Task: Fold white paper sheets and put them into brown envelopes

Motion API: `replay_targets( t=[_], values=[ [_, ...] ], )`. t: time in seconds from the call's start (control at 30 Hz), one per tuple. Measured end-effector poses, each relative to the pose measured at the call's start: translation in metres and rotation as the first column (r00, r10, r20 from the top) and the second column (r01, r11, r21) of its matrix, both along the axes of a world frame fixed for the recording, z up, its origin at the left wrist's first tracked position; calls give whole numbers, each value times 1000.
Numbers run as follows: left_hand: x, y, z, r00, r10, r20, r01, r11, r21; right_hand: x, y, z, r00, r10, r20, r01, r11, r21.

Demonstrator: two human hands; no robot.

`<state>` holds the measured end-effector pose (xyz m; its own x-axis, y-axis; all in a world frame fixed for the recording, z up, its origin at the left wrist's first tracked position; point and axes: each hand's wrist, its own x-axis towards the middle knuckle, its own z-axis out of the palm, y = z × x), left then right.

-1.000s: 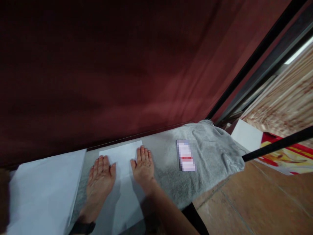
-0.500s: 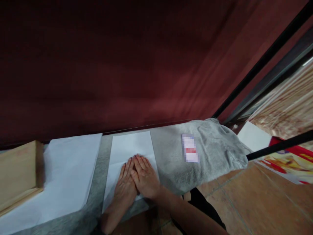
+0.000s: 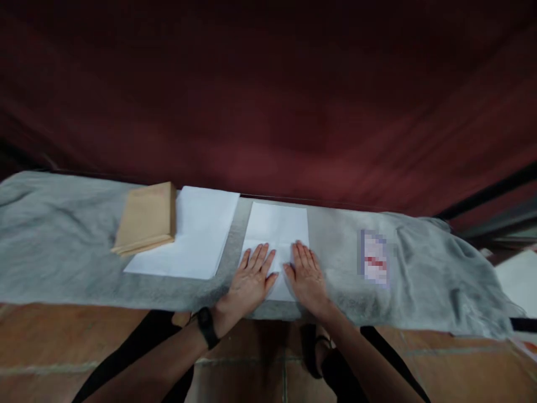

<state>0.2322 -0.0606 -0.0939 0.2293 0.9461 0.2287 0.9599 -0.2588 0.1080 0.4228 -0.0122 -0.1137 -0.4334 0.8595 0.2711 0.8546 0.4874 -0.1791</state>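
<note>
Head view: left hand (image 3: 250, 281) and right hand (image 3: 309, 281), laid flat and gripping nothing, rest on the white sheet (image 3: 279, 221) atop grey cloth (image 3: 338, 238); crease (image 3: 277, 242) shows, flattening seems unfinished (neighbouring paper stack (image 3: 201, 238) lies untouched).

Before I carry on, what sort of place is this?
Probably an improvised work spot indoors, perhaps in a home, though I can't be sure: grey cloth is draped over something long and narrow, a dark red backdrop rises behind it, and brownish floor tiles show below.
</note>
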Motion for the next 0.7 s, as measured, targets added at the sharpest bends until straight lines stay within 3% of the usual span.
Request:
replay_targets(
  t=[0.13, 0.33, 0.47, 0.7],
  values=[
    [4, 1, 9, 980, -200, 8, 201, 979, -46, 8, 5, -8, 999, 48, 9, -49, 997, 52],
    [7, 1, 6, 981, -193, -37, 193, 981, -13, 11, 10, -9, 983, 151, -101, -147, 988, 47],
    [9, 1, 2, 975, -209, -79, 210, 978, 1, -1, -2, -6, 945, 283, -165, -287, 958, 4],
    [9, 1, 1, 981, -187, -44, 187, 982, -22, 2, -5, -8, 962, 273, -6, -273, 962, 32]
  ],
)
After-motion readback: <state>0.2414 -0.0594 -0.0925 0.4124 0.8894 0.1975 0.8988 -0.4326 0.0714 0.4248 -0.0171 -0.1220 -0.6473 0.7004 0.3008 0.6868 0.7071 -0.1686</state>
